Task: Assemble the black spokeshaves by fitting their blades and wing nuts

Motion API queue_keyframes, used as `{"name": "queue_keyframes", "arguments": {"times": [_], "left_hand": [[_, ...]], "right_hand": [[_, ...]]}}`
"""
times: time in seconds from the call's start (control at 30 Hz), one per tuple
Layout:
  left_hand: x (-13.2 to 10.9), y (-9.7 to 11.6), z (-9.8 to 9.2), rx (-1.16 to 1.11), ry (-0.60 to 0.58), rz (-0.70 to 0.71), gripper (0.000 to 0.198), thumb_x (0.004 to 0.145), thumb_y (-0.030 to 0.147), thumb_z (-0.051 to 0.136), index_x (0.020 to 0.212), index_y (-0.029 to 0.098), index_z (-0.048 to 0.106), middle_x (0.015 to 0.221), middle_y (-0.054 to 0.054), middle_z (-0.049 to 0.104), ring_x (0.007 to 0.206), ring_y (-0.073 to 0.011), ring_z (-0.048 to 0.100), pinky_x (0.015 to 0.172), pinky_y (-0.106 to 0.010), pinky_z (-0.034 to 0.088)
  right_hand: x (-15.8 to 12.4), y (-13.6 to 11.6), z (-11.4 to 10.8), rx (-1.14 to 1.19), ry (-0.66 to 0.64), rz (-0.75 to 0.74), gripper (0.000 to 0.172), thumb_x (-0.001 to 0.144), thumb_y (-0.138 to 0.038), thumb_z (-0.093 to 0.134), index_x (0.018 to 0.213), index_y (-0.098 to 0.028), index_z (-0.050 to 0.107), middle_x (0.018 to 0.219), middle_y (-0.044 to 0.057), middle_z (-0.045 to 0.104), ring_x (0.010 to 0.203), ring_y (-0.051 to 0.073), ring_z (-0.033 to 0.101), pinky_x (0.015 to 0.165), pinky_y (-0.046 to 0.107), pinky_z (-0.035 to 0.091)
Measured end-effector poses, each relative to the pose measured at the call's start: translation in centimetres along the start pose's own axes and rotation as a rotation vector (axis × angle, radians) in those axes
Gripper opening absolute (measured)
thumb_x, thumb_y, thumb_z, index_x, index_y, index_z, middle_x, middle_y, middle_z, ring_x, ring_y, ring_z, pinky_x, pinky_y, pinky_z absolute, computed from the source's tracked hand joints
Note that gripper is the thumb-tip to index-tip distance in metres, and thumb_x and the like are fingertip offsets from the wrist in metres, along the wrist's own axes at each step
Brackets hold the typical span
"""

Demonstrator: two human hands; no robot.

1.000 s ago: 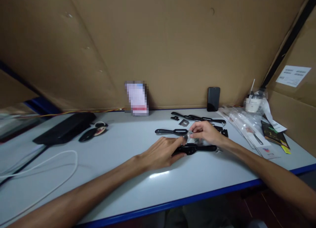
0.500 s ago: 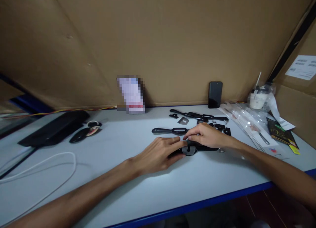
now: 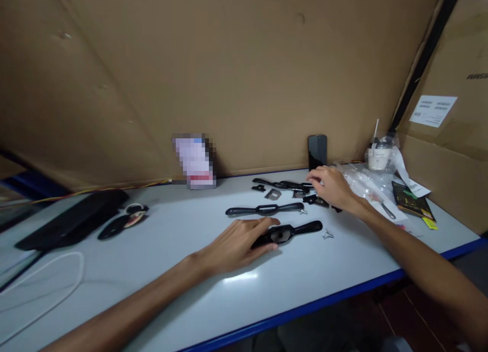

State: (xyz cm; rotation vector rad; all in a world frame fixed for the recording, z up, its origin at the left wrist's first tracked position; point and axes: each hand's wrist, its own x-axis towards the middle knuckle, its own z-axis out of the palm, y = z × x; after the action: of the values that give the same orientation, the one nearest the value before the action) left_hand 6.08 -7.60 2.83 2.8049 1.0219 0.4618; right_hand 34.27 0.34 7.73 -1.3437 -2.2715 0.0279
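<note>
My left hand [image 3: 238,242] lies on the left handle of a black spokeshave body [image 3: 292,232] on the pale table, fingers closed over it. My right hand [image 3: 332,186] hovers farther back over a cluster of small black and metal parts [image 3: 301,189], fingers loosely spread, nothing seen in them. A second black spokeshave body [image 3: 265,209] lies between the two hands. A small metal wing screw [image 3: 328,234] rests just right of the held body.
A black phone [image 3: 317,151] leans on the cardboard wall at the back. Plastic bags [image 3: 366,186], a white jar [image 3: 378,157] and a dark packet [image 3: 409,199] sit at the right. At left lie a black case [image 3: 72,225], keys [image 3: 124,221] and a white cable [image 3: 46,286].
My right hand has left the spokeshave body and moved back and right to the loose parts. The left hand stays on the body. The camera has shifted slightly.
</note>
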Motion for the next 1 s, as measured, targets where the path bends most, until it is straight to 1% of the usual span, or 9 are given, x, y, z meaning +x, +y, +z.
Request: {"name": "queue_keyframes", "arguments": {"times": [0.13,0.3,0.4,0.53,0.63,0.73,0.8,0.93,1.0], "left_hand": [[0.0,0.0,-0.1,0.004,-0.019,-0.033,0.046,0.11,0.05,0.041,0.139,0.018,0.059,0.112,-0.012,0.078,0.088,-0.0264,0.076,0.071,-0.039,0.061],[0.2,-0.1,0.0,0.039,-0.034,-0.015,0.047,0.111,0.048,0.041,0.141,0.017,0.06,0.114,-0.013,0.077,0.091,-0.0282,0.076,0.073,-0.04,0.061],[0.3,-0.1,0.1,0.044,-0.048,-0.015,0.048,0.111,0.049,0.04,0.14,0.016,0.061,0.115,-0.014,0.077,0.092,-0.0291,0.076,0.073,-0.042,0.061],[0.2,-0.2,0.2,0.032,-0.052,-0.029,0.049,0.11,0.051,0.042,0.14,0.016,0.059,0.117,-0.015,0.076,0.092,-0.0295,0.076,0.073,-0.042,0.059],[0.2,-0.2,0.2,0.03,-0.059,-0.031,0.053,0.107,0.055,0.048,0.144,0.017,0.057,0.117,-0.015,0.076,0.09,-0.0293,0.075,0.072,-0.04,0.057],[0.2,-0.1,0.2,0.035,-0.057,-0.067,0.06,0.104,0.057,0.053,0.149,0.017,0.051,0.102,-0.011,0.077,0.079,-0.0264,0.072,0.066,-0.036,0.053],[0.2,0.0,0.3,0.026,-0.056,-0.084,0.059,0.104,0.057,0.053,0.146,0.016,0.05,0.09,-0.008,0.074,0.073,-0.0253,0.07,0.062,-0.034,0.049],[0.2,0.0,0.3,0.003,-0.053,-0.083,0.048,0.104,0.059,0.05,0.125,0.016,0.054,0.079,-0.004,0.068,0.066,-0.024,0.065,0.057,-0.032,0.041],[0.2,-0.1,0.3,-0.03,-0.042,-0.091,0.045,0.104,0.059,0.049,0.12,0.018,0.052,0.077,-0.002,0.066,0.062,-0.022,0.061,0.055,-0.031,0.037]], "right_hand": [[0.8,3.2,-0.7,-0.042,-0.033,0.085,0.023,0.094,-0.009,0.059,0.097,-0.017,0.081,0.099,0.009,0.079,0.093,0.023,0.071,0.079,0.03,0.046],[0.6,4.0,0.0,0.038,-0.266,0.005,0.013,0.083,-0.014,0.077,0.093,-0.021,0.081,0.083,0.0,0.077,0.077,0.016,0.069,0.067,0.024,0.043],[0.2,3.3,1.0,0.041,-0.317,-0.03,0.019,0.078,-0.017,0.082,0.096,-0.022,0.08,0.088,0.002,0.077,0.082,0.019,0.067,0.068,0.026,0.04],[-0.2,2.6,1.8,0.051,-0.293,-0.005,0.02,0.074,-0.013,0.084,0.092,-0.018,0.078,0.096,0.008,0.075,0.092,0.025,0.066,0.072,0.03,0.04],[-0.2,2.1,1.8,0.108,-0.264,0.041,0.014,0.074,-0.007,0.08,0.084,-0.015,0.076,0.088,0.008,0.075,0.086,0.024,0.066,0.072,0.031,0.041],[-0.3,0.7,1.8,0.201,-0.236,0.07,0.009,0.084,-0.006,0.071,0.084,-0.015,0.074,0.081,0.007,0.074,0.079,0.02,0.067,0.071,0.029,0.046],[-0.6,-0.7,1.9,0.33,-0.259,0.053,0.005,0.087,-0.011,0.071,0.087,-0.015,0.074,0.081,0.005,0.075,0.077,0.017,0.068,0.071,0.027,0.049],[-1.8,-3.7,2.7,0.781,-0.436,-0.001,0.005,0.081,-0.014,0.076,0.082,-0.017,0.073,0.075,0.0,0.072,0.07,0.014,0.066,0.067,0.026,0.05],[-2.4,-4.8,3.2,0.849,-0.505,0.005,0.008,0.078,-0.01,0.077,0.079,-0.017,0.073,0.071,-0.002,0.07,0.067,0.013,0.063,0.066,0.026,0.048]]}}
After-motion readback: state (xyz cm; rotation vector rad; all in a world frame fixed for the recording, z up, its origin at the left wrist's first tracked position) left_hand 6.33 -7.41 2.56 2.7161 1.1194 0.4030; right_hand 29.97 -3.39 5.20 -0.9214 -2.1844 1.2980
